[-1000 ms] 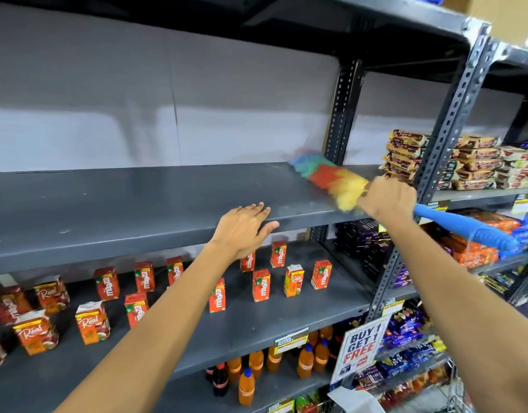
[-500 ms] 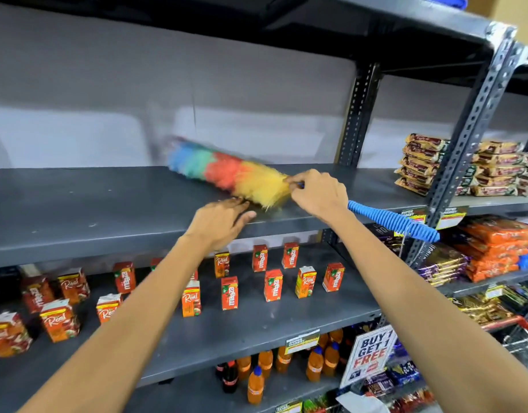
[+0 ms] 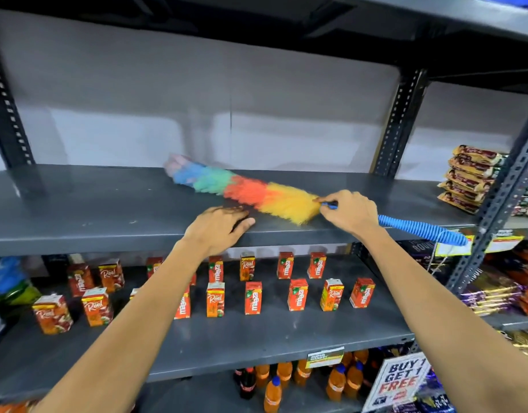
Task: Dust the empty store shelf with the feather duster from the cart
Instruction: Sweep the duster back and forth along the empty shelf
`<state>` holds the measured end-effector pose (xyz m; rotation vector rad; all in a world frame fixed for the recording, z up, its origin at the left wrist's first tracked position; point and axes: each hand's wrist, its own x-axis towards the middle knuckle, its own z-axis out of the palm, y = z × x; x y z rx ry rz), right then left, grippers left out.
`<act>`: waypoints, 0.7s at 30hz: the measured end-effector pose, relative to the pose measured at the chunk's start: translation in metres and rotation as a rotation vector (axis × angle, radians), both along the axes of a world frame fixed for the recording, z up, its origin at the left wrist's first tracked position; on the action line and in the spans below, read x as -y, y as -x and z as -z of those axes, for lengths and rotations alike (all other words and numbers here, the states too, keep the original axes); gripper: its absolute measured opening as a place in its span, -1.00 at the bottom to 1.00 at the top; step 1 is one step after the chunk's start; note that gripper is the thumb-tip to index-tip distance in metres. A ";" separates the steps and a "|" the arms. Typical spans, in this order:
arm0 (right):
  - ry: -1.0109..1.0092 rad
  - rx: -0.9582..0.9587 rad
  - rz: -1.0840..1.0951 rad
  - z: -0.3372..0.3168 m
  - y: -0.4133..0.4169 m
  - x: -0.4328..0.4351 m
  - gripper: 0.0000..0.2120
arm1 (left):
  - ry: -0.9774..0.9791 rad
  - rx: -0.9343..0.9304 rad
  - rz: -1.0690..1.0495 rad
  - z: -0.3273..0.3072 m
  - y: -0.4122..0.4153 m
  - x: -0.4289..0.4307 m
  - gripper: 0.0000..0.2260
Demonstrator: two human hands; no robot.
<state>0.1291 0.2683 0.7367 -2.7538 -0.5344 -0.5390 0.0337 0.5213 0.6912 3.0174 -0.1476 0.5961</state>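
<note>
The feather duster [image 3: 241,190] has a rainbow head of blue, green, red and yellow fibres and a ribbed blue handle. Its head lies across the empty grey shelf [image 3: 92,204], pointing back and to the left. My right hand [image 3: 347,211] is closed around the handle just behind the yellow fibres, and the rest of the handle sticks out to the right past my wrist. My left hand [image 3: 218,229] rests palm down on the shelf's front edge, fingers together, just left of the duster head, holding nothing.
Small red juice cartons [image 3: 253,296] stand in rows on the shelf below. Orange drink bottles [image 3: 286,377] and a "Buy 1 Get 1 Free" sign [image 3: 401,383] fill the bottom level. Stacked snack packets [image 3: 471,177] sit to the right beyond a perforated steel upright [image 3: 401,120].
The duster swept left along the shelf from its right end, then settled with its head reaching toward the back. My left hand stayed on the front edge, sliding slightly with it.
</note>
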 end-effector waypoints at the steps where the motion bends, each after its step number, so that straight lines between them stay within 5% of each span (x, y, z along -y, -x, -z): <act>1: 0.013 0.011 0.014 0.001 -0.003 0.002 -0.70 | 0.001 -0.006 0.003 0.000 -0.001 0.000 -0.55; 13: 0.085 0.071 0.040 -0.006 -0.026 0.026 -0.67 | -0.001 0.001 -0.019 -0.002 -0.007 0.002 -0.55; 21: 0.296 0.095 0.159 -0.028 -0.050 0.061 -0.60 | -0.052 0.068 -0.054 -0.006 -0.021 0.007 -0.30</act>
